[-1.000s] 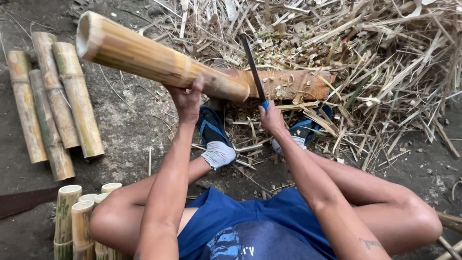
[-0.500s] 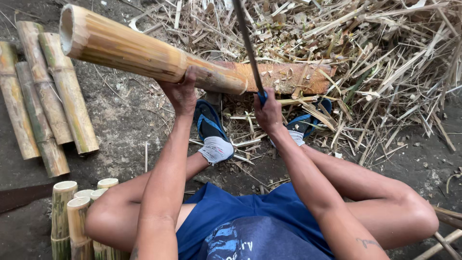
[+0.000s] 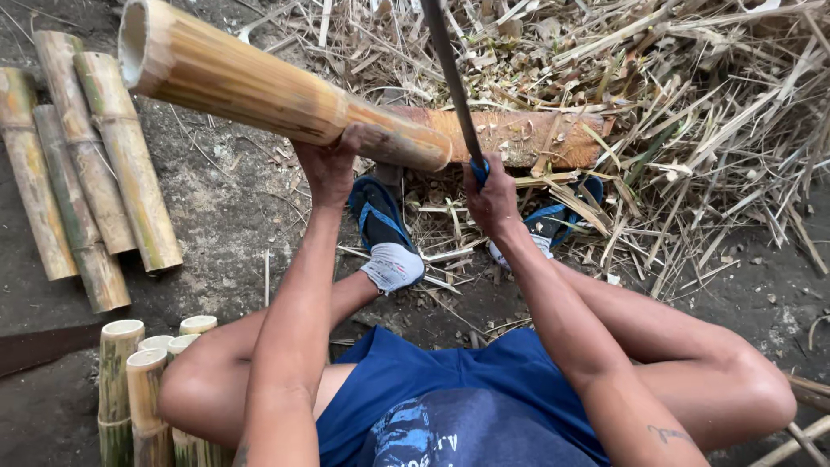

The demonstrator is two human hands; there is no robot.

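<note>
bamboo fills both grips' surroundings: the left hand, just left of centre in the upper half of the frame, has its fingers wrapped up around the underside of a thick bamboo pole, grasping it. that pole slants from its hollow open end at the upper left down toward the centre, where its far end rests against a short orange-brown log lying across the upper middle. just right of centre, the right hand is clenched on the blue handle of a long dark blade, which rises steeply to the top edge of the frame, passing close beside the pole's lower end. whether the blade touches the pole cannot be told.

below the hands, two feet in blue sandals and white socks rest on the dirt, one under the pole, one half buried in litter to the right. a heap of dry bamboo strips and shavings spreads over the upper right. at the left edge several cut bamboo lengths lie side by side on the ground, well apart from the hands. at the lower left a cluster of short bamboo sections stands upright beside the person's knee, open ends up. blue shorts and a blue shirt fill the bottom centre.
</note>
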